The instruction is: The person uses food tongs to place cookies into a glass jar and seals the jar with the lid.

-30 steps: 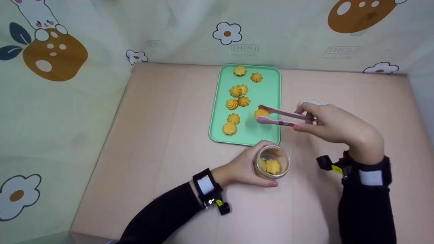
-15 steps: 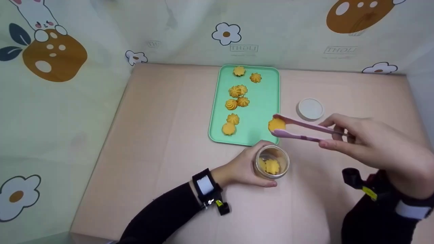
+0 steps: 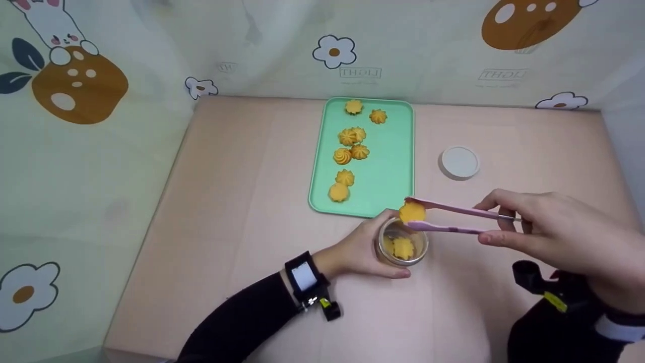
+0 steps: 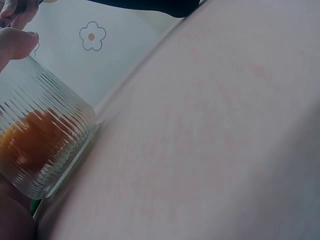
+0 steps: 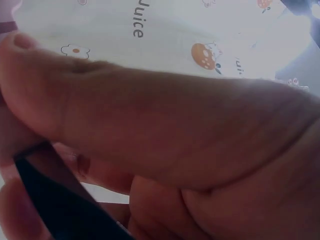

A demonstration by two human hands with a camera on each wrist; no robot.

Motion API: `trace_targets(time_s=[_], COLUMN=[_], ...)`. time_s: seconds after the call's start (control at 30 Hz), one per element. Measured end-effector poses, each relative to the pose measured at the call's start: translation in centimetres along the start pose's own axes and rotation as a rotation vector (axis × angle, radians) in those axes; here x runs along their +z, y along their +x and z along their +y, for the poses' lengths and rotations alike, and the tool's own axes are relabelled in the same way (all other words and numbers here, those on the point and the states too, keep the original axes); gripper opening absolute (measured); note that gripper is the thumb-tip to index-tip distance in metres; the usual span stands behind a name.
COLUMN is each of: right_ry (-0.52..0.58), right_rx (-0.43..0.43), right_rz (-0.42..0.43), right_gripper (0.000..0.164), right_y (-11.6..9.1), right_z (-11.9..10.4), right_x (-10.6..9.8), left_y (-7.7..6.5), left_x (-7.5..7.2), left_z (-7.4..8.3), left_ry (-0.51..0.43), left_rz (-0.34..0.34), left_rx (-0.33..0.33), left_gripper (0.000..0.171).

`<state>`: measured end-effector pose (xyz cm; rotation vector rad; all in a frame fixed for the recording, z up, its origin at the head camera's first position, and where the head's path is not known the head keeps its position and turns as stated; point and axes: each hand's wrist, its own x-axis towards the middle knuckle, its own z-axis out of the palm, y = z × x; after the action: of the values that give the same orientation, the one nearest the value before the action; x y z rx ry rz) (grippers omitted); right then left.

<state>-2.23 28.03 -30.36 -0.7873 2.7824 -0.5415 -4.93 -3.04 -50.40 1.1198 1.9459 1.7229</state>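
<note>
My left hand point(image 3: 360, 249) grips a ribbed glass jar point(image 4: 45, 115) around its side, its mouth facing up and the thumb on the near side. Inside the jar, cookies point(image 3: 403, 248) lie at the bottom. With my right hand point(image 3: 546, 229) I hold pink tongs point(image 3: 453, 229) between thumb and fingers. A flower-shaped cookie point(image 3: 412, 213) is pinched in the tong tips, overlapping the jar's far rim in the head view. In the right wrist view, the thumb point(image 5: 150, 120) covers most of the frame, with a dark part of the tongs point(image 5: 60, 200) below it.
A green tray point(image 3: 388, 176) with several piped cookies point(image 3: 342, 156) lies beyond the jar, its near edge close to my left fingers. A round white lid point(image 3: 459, 162) rests on the pink tabletop point(image 3: 242, 201) right of the tray. A printed curtain point(image 3: 262, 45) hangs behind the table.
My right hand has carried the cookie in the tongs off the tray, rightward and then nearer, to the jar's rim. The lid has come into full view. My left hand and the jar stay put.
</note>
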Motion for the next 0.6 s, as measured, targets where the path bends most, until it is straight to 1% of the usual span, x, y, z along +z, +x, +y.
trace_targets(time_s=[0.07, 0.13, 0.3, 0.47, 0.6], right_ry=[0.0, 0.006, 0.018, 0.02, 0.03], right_rx=[-0.001, -0.015, -0.052, -0.074, -0.081], right_rz=[-0.014, -0.01, 0.019, 0.038, 0.027], right_gripper=[0.03, 0.031, 0.033, 0.034, 0.034], right_y=[0.09, 0.09, -0.16, -0.4, -0.49], right_z=[-0.09, -0.13, -0.23, -0.21, -0.21], right_x=[0.0, 0.03, 0.13, 0.22, 0.23], left_y=[-0.07, -0.14, -0.23, -0.1, -0.02], left_x=[0.02, 0.05, 0.07, 0.09, 0.08], left_z=[-0.01, -0.01, 0.1, 0.04, -0.02], left_ry=[0.007, 0.006, 0.009, 0.002, -0.005], left_rz=[0.002, 0.005, 0.007, 0.005, 0.006], left_rx=[-0.007, -0.02, -0.041, -0.012, 0.011], left_gripper=[0.09, 0.091, 0.094, 0.094, 0.093])
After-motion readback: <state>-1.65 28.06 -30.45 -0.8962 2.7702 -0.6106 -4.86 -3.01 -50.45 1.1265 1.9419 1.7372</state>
